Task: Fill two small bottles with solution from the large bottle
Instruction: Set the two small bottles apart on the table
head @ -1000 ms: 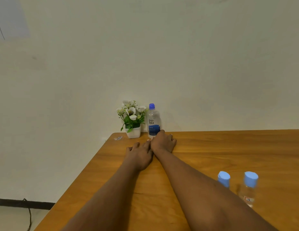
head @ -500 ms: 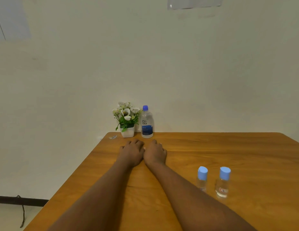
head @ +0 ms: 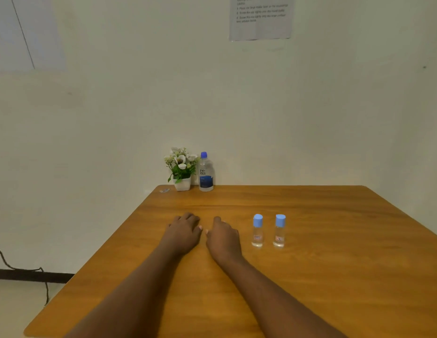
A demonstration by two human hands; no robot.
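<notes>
Both hands lie palm-down on the brown wooden table [head: 334,264], side by side.

Left hand [head: 184,234]: fingers relaxed and slightly bent, resting on the wood, holding nothing.
Right hand [head: 223,237]: same, fingers loose, nothing in it.
The thumb tips are close, with a narrow gap between them.

I see two small clear bottles with light-blue caps standing upright to the right of the right hand. The first small bottle [head: 257,231] is just beside that hand, not touching it. The second small bottle [head: 279,231] is one step further right, with a gap between the pair. Both caps are on. Each has a small label low on the body, too small for me to read. I can't tell the fill level.

The large clear bottle with a dark-blue cap and blue "renu" label [head: 205,174] stands upright, well ahead of both hands, at the table's far edge by the wall. Its cap is on.

Just left of it is a white square pot of white flowers with green leaves [head: 182,172]. The leaves overlap the bottle's outline, and I can't tell if they touch.

Further left, near the table's far corner, is a small clear scrap [head: 164,190].

A printed paper sheet [head: 260,18] is on the wall high above the right hand, its text unreadable. A dark cable [head: 22,269] lies on the floor, off to the left of the left arm.
</notes>
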